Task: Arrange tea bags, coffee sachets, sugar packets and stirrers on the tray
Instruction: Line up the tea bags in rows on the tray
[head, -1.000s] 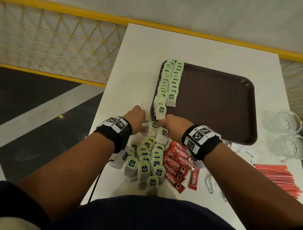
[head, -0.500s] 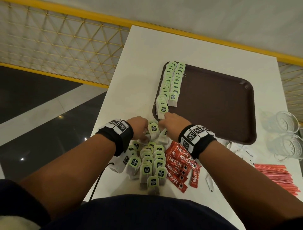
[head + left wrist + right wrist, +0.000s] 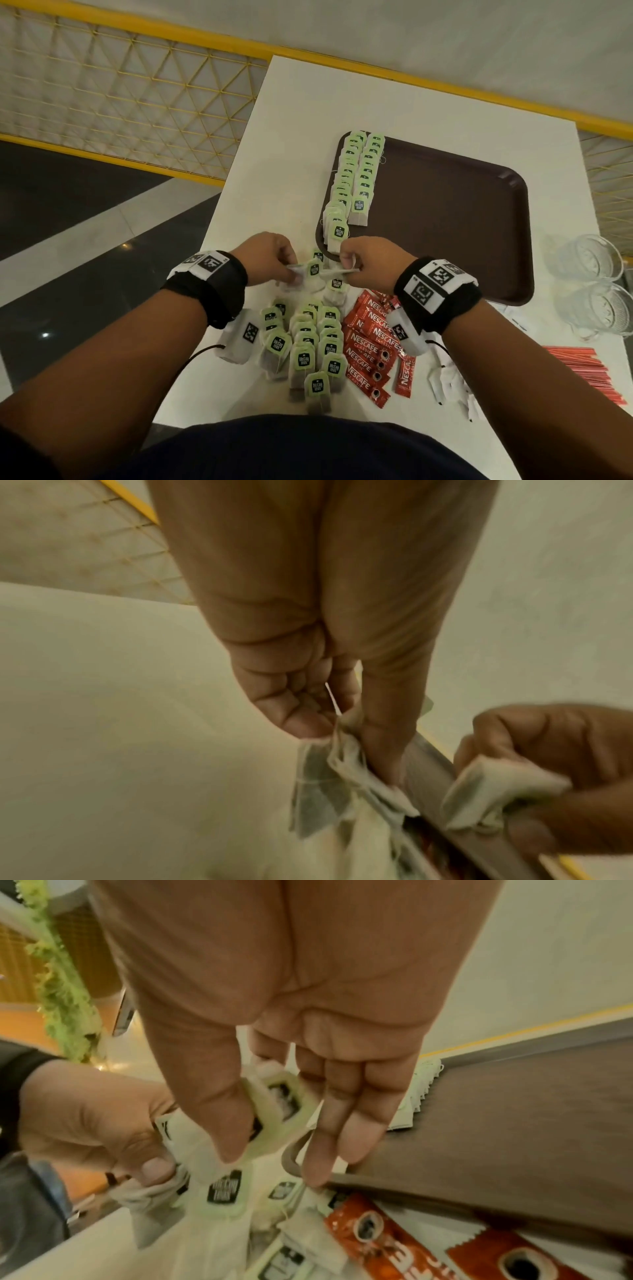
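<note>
While both hands work at the near left corner of the tray [image 3: 445, 219], I read the tea bags as follows. My left hand [image 3: 270, 260] pinches one tea bag [image 3: 329, 785] between thumb and curled fingers, with the paper bunched below the fingertips. My right hand [image 3: 370, 263] pinches a second tea bag [image 3: 277, 1118] by its green tag, thumb on one side and forefinger on the other. The two held bags lie between the hands, just off the tray's near rim and above the loose pile.

The loose tea bags [image 3: 308, 346] lie in a heap on the white table [image 3: 291, 144], directly below the wrists and close to my body. Two overlapping rows of tea bags [image 3: 356, 178] already run along the tray's left edge, from the far corner toward the hands; the nearest bag of the left row sits just beyond my right knuckles.

The red coffee sachets [image 3: 370, 346] lie beside the heap, under my right wrist and partly hidden by it. White sugar packets [image 3: 445, 380] lie near the right forearm. The red stirrers [image 3: 579, 366] lie at the table's right edge, well apart from the hands. Two clear glasses [image 3: 596, 284] stand beside the tray's right rim.
</note>
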The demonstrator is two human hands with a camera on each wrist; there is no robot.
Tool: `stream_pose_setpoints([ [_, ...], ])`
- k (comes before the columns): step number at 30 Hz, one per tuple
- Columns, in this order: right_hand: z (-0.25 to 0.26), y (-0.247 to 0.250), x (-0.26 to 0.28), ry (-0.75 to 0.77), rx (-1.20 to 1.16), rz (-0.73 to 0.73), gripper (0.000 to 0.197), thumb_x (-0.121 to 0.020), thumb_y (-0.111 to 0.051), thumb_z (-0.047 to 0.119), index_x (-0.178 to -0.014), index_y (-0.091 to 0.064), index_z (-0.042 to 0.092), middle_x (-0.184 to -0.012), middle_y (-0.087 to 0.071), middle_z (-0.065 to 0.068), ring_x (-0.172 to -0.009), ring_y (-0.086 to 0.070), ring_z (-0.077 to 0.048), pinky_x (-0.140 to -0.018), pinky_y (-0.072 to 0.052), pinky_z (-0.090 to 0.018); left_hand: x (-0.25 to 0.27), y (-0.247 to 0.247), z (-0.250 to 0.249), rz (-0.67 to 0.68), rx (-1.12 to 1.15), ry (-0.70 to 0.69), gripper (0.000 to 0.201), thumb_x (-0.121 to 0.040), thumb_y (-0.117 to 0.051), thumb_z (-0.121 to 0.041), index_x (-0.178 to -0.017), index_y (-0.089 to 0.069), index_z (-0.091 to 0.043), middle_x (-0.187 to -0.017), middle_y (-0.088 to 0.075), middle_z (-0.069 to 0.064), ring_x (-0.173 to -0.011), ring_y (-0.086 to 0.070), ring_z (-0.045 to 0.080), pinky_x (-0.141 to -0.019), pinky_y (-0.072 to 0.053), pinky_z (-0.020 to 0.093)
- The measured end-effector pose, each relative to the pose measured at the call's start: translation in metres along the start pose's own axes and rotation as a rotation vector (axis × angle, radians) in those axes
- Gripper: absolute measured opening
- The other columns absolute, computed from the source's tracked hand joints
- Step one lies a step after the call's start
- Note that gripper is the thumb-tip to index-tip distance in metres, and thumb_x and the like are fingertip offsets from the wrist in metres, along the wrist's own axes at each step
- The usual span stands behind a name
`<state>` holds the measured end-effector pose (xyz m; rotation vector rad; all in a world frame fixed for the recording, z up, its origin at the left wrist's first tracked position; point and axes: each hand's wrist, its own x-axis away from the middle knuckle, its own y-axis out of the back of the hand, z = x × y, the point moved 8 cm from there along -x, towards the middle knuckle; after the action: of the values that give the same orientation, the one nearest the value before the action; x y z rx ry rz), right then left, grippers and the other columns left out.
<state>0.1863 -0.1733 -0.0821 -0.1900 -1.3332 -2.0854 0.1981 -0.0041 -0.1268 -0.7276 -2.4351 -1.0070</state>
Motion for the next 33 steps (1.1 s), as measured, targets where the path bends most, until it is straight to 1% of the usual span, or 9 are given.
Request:
stream_pose_setpoints([
  [3, -0.002, 0.011, 0.003, 0.002, -0.140, -0.036, 0.012, -0.080, -0.070, 0.014, -0.082, -0.059, 0.016, -0.077, -0.055, 0.010, -0.067, -0.048, -0.003, -0.062, -0.038, -0.020, 0.000, 0.012, -0.006, -0.039, 0.303, -0.023, 0.029, -0.068, -0.087, -0.006, -0.087, -0.065, -0.003, -0.083, -0.074, 0.015, -0.071, -0.067, 0.022, -0.075, -0.055, 0.038],
  [6, 0.001, 0.018, 0.003, 0.041, -0.211, -0.015, 0.017, -0.080, -0.074, 0.016, -0.092, -0.063, 0.023, -0.087, -0.060, 0.013, -0.076, -0.056, 0.000, -0.067, -0.046, -0.016, -0.005, 0.019, -0.019, -0.078, 0.427, -0.069, 0.024, -0.077, -0.080, -0.008, -0.093, -0.062, -0.008, -0.083, -0.071, 0.007, -0.072, -0.064, 0.016, -0.074, -0.053, 0.036],
  [10, 0.009, 0.023, -0.001, 0.077, -0.313, 0.034, 0.018, -0.082, -0.075, 0.015, -0.098, -0.068, 0.020, -0.094, -0.069, 0.006, -0.085, -0.066, -0.010, -0.081, -0.055, -0.028, -0.012, 0.010, -0.038, -0.025, 0.526, -0.072, 0.014, -0.093, -0.063, -0.008, -0.103, -0.056, -0.016, -0.097, -0.066, 0.011, -0.082, -0.063, 0.020, -0.086, -0.055, 0.045],
  [13, 0.011, 0.028, -0.006, 0.079, -0.378, 0.018, 0.017, -0.083, -0.074, 0.012, -0.093, -0.067, 0.024, -0.095, -0.069, 0.002, -0.088, -0.067, -0.015, -0.086, -0.055, -0.036, -0.013, -0.003, -0.053, 0.048, 0.587, -0.075, 0.012, -0.099, -0.052, -0.008, -0.109, -0.053, -0.016, -0.095, -0.062, 0.010, -0.080, -0.061, 0.020, -0.082, -0.057, 0.043],
  [15, 0.007, 0.032, -0.010, 0.055, -0.361, -0.036, 0.020, -0.083, -0.074, 0.011, -0.088, -0.064, 0.027, -0.092, -0.067, 0.004, -0.086, -0.065, -0.014, -0.087, -0.054, -0.038, -0.014, -0.006, -0.061, 0.067, 0.624, -0.083, 0.014, -0.101, -0.048, -0.009, -0.113, -0.053, -0.014, -0.099, -0.062, 0.012, -0.084, -0.061, 0.022, -0.077, -0.058, 0.038],
  [18, -0.007, 0.038, -0.017, -0.027, -0.383, -0.170, 0.022, -0.078, -0.077, 0.012, -0.095, -0.063, 0.012, -0.091, -0.067, -0.003, -0.079, -0.062, -0.019, -0.084, -0.052, -0.046, -0.015, -0.008, -0.064, 0.056, 0.732, -0.037, 0.016, -0.101, -0.045, -0.010, -0.114, -0.054, -0.013, -0.100, -0.060, 0.013, -0.085, -0.059, 0.023, -0.079, -0.057, 0.040],
  [22, -0.023, 0.036, -0.023, -0.105, -0.536, -0.243, 0.038, -0.068, -0.083, 0.014, -0.096, -0.058, 0.022, -0.090, -0.070, -0.015, -0.080, -0.068, -0.032, -0.079, -0.055, -0.054, -0.016, -0.014, -0.066, 0.073, 0.847, -0.004, 0.020, -0.103, -0.046, -0.032, -0.110, -0.056, -0.016, -0.095, -0.065, 0.005, -0.084, -0.063, 0.020, -0.080, -0.056, 0.041],
  [27, -0.040, 0.042, -0.023, -0.153, -0.656, -0.348, 0.042, -0.070, -0.084, 0.008, -0.102, -0.057, 0.015, -0.079, -0.066, -0.012, -0.066, -0.059, -0.019, -0.073, -0.054, -0.040, -0.025, -0.015, -0.070, 0.023, 0.836, -0.088, 0.012, -0.101, -0.052, -0.017, -0.111, -0.052, -0.012, -0.101, -0.061, 0.007, -0.082, -0.064, 0.017, -0.081, -0.059, 0.048],
  [33, -0.063, 0.031, -0.024, -0.270, -0.786, -0.357, 0.027, -0.078, -0.082, 0.024, -0.090, -0.064, 0.008, -0.077, -0.066, -0.007, -0.068, -0.063, -0.015, -0.061, -0.049, -0.025, -0.039, -0.005, -0.074, -0.109, 0.895, -0.128, 0.011, -0.095, -0.060, -0.004, -0.102, -0.053, -0.009, -0.106, -0.061, 0.019, -0.093, -0.064, 0.026, -0.079, -0.060, 0.045],
])
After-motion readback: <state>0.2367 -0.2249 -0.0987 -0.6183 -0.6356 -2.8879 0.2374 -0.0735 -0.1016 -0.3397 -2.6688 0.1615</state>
